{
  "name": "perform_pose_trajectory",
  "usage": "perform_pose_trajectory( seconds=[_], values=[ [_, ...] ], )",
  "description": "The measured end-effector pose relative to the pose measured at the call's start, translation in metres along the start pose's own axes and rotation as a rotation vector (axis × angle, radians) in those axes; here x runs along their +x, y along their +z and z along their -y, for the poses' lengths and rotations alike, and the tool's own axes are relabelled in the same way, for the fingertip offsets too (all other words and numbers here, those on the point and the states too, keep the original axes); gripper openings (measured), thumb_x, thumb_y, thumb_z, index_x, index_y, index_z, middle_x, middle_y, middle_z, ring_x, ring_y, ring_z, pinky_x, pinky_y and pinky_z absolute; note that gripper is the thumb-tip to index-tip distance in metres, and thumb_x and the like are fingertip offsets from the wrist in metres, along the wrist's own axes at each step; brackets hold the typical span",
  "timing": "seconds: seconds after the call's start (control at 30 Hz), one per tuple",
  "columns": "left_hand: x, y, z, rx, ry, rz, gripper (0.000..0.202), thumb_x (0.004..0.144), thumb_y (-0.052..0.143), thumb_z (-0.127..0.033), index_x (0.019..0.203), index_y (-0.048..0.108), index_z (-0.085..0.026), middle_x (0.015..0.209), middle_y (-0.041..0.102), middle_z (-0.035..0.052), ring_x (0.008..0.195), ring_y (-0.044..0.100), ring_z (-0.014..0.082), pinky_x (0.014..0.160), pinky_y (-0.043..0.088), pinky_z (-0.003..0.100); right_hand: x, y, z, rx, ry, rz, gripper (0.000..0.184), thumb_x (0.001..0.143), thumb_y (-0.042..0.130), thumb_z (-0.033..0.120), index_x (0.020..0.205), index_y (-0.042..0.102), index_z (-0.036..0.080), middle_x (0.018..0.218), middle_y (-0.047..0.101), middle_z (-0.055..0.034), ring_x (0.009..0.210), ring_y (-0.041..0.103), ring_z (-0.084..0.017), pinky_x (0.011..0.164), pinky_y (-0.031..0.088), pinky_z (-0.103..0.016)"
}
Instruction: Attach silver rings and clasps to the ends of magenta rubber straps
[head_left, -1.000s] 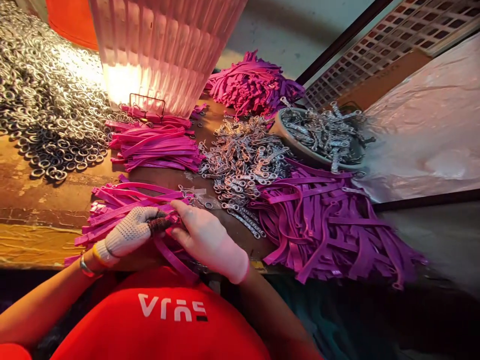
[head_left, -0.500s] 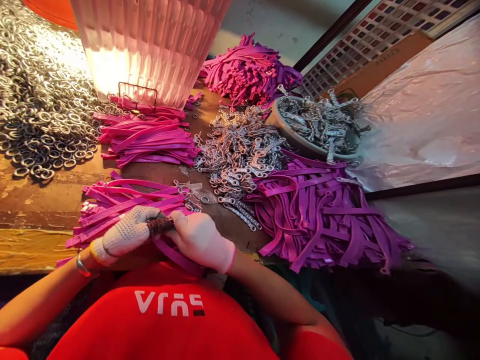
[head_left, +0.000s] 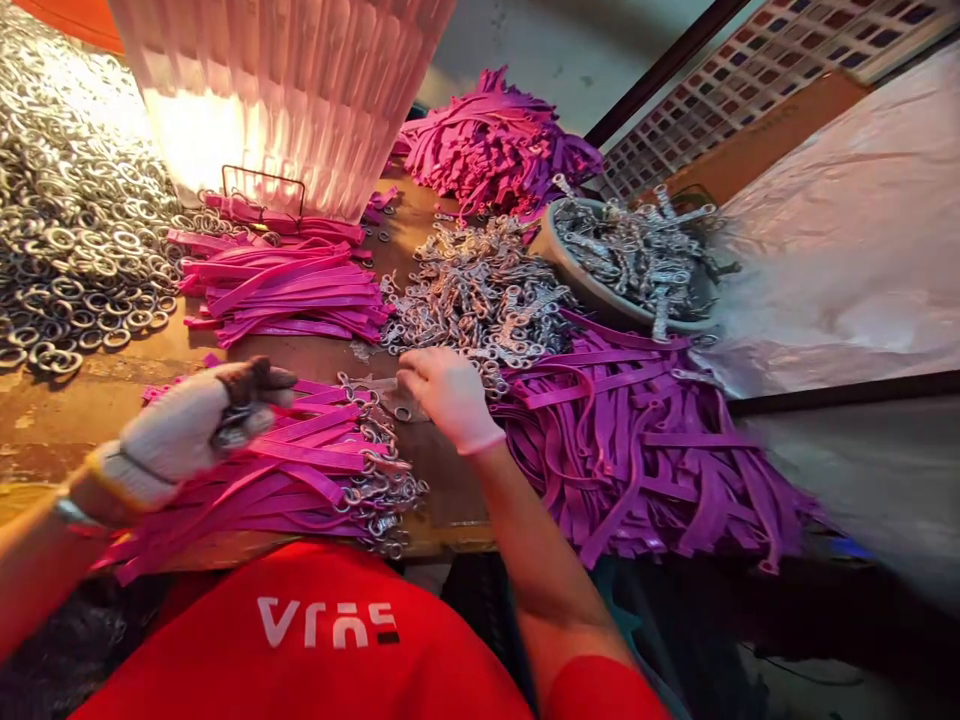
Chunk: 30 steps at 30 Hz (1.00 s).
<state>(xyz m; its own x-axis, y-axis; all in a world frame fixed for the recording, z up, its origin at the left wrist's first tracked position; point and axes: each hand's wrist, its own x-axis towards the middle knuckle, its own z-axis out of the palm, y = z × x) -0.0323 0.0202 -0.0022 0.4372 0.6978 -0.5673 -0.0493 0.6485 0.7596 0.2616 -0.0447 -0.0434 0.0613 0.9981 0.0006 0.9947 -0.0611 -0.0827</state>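
Observation:
My left hand, in a white dotted glove with dark fingertips, is curled above the near pile of pink straps. Shiny metal rings show between its fingers; how many is unclear. Metal fittings hang at the right ends of these near straps. My right hand, in a pale glove, reaches to the front edge of a heap of silver metal links. Its fingers are stretched out to the left, with nothing visible in them. A loose ring lies just below its fingertips.
A large heap of metal rings is at the left. Pink straps lie below a glowing ribbed sheet. Purple straps spread at the right, under a bowl of metal links. Another strap pile is at the back.
My hands were together at the table's front edge with a strap between them; they have parted. The left moved left and up, the right moved up and right towards the metal links.

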Motion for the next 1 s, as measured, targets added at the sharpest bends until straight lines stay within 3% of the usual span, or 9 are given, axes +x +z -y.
perform_pose_trajectory(
  seconds=[0.1, 0.27, 0.37, 0.5, 0.63, 0.73, 0.83, 1.0],
  values=[
    [0.016, 0.020, 0.024, -0.294, -0.198, 0.021, 0.027, 0.099, 0.047, -0.016, 0.096, 0.072, -0.007, 0.082, 0.074, 0.0137, 0.052, 0.062, 0.0111, 0.036, 0.038, 0.014, 0.033, 0.031, -0.014, -0.193, 0.116, -0.008, 0.024, 0.096, 0.055, 0.019, 0.116, 0.068, 0.013, 0.112, 0.069, -0.0180, 0.106, 0.055, -0.030, 0.083, 0.035, -0.037],
    [0.020, 0.030, 0.037, -0.415, -0.263, 0.043, 0.025, 0.096, 0.048, -0.011, 0.106, 0.071, -0.006, 0.103, 0.075, 0.0211, 0.078, 0.076, 0.0244, 0.039, 0.046, 0.018, 0.043, 0.054, -0.022, -0.186, 0.115, -0.020, 0.024, 0.098, 0.049, 0.019, 0.104, 0.071, 0.013, 0.113, 0.067, -0.0199, 0.108, 0.054, -0.032, 0.084, 0.037, -0.039],
    [0.016, 0.029, 0.042, -0.391, -0.256, 0.030, 0.025, 0.090, 0.050, -0.005, 0.102, 0.072, -0.005, 0.101, 0.075, 0.0189, 0.078, 0.077, 0.0232, 0.043, 0.050, 0.019, 0.028, 0.046, -0.012, 0.040, 0.093, -0.123, 0.024, 0.098, 0.047, 0.018, 0.107, 0.069, 0.014, 0.120, 0.066, -0.0180, 0.113, 0.056, -0.029, 0.092, 0.041, -0.039],
    [0.014, 0.029, 0.051, -0.346, -0.156, 0.076, 0.026, 0.081, 0.058, -0.001, 0.102, 0.072, -0.005, 0.104, 0.075, 0.0191, 0.077, 0.075, 0.0207, 0.042, 0.044, 0.016, -0.010, 0.021, 0.026, 0.608, -0.032, -0.177, 0.024, 0.099, 0.046, 0.024, 0.113, 0.065, 0.020, 0.104, 0.072, -0.0066, 0.096, 0.066, -0.020, 0.090, 0.049, -0.033],
    [0.009, 0.032, 0.060, -0.204, 0.019, 0.210, 0.029, 0.075, 0.069, -0.011, 0.104, 0.071, -0.008, 0.088, 0.075, 0.0152, 0.059, 0.066, 0.0140, 0.040, 0.037, 0.015, -0.043, -0.003, 0.069, 0.780, -0.087, -0.184, 0.024, 0.100, 0.050, 0.028, 0.119, 0.064, 0.024, 0.109, 0.073, -0.0039, 0.096, 0.068, -0.017, 0.089, 0.051, -0.030],
    [0.004, 0.034, 0.063, -0.039, 0.098, 0.260, 0.027, 0.078, 0.072, -0.029, 0.098, 0.070, -0.011, 0.068, 0.069, 0.0080, 0.045, 0.052, 0.0104, 0.039, 0.034, 0.018, -0.054, -0.009, 0.084, 0.738, -0.136, -0.184, 0.029, 0.099, 0.052, 0.022, 0.126, 0.059, 0.024, 0.110, 0.072, -0.0044, 0.099, 0.066, -0.018, 0.091, 0.051, -0.030],
    [0.000, 0.034, 0.065, 0.079, 0.098, 0.288, 0.027, 0.083, 0.068, -0.040, 0.085, 0.067, -0.013, 0.059, 0.062, 0.0044, 0.043, 0.048, 0.0101, 0.040, 0.032, 0.020, -0.059, -0.010, 0.086, 0.573, -0.245, -0.203, 0.037, 0.098, 0.049, 0.016, 0.134, 0.054, 0.022, 0.116, 0.067, -0.0086, 0.108, 0.062, -0.021, 0.095, 0.050, -0.034],
    [-0.002, 0.033, 0.066, 0.070, 0.004, 0.331, 0.013, 0.078, 0.067, -0.027, 0.079, 0.066, -0.013, 0.068, 0.061, 0.0023, 0.051, 0.048, 0.0088, 0.047, 0.036, 0.020, -0.059, -0.011, 0.088, 0.197, -0.408, -0.134, 0.037, 0.096, 0.049, 0.011, 0.131, 0.058, 0.020, 0.115, 0.065, -0.0112, 0.102, 0.059, -0.024, 0.084, 0.047, -0.035]
  ],
)
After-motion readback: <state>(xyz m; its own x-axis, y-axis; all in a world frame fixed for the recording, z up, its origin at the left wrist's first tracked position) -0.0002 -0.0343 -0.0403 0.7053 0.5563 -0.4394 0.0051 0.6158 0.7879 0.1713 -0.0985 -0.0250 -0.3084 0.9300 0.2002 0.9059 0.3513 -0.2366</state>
